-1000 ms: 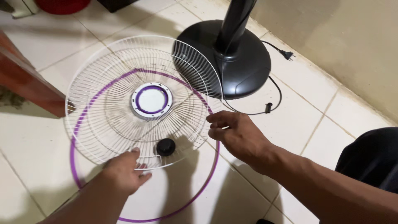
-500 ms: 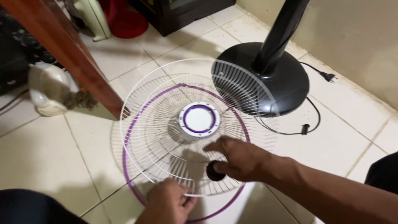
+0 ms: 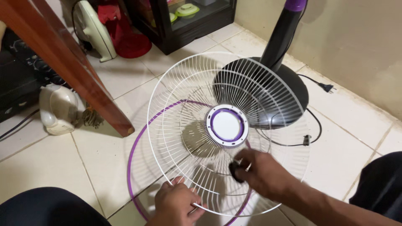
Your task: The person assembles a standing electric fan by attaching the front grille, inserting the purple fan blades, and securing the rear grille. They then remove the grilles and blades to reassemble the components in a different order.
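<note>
A white wire fan guard [image 3: 188, 109] with a white and purple centre disc [image 3: 226, 125] is tilted up off the floor. My left hand [image 3: 178, 205] grips its near rim. My right hand [image 3: 259, 171] is under the guard's right part, fingers closed around a small black knob [image 3: 234, 170]. A purple plastic ring [image 3: 135, 159] lies on the tiles beneath the guard.
A black round fan base [image 3: 293, 90] with a black and purple pole [image 3: 284, 31] stands behind, its cord and plug [image 3: 324, 87] on the floor. A wooden table leg [image 3: 79, 75], a cream appliance [image 3: 56, 111], a red object [image 3: 130, 37] and a dark cabinet [image 3: 184, 16] stand left and back.
The guard has been lifted and tilted higher. My right hand moved from reaching at the black knob to closing on it. The view shifted right and up.
</note>
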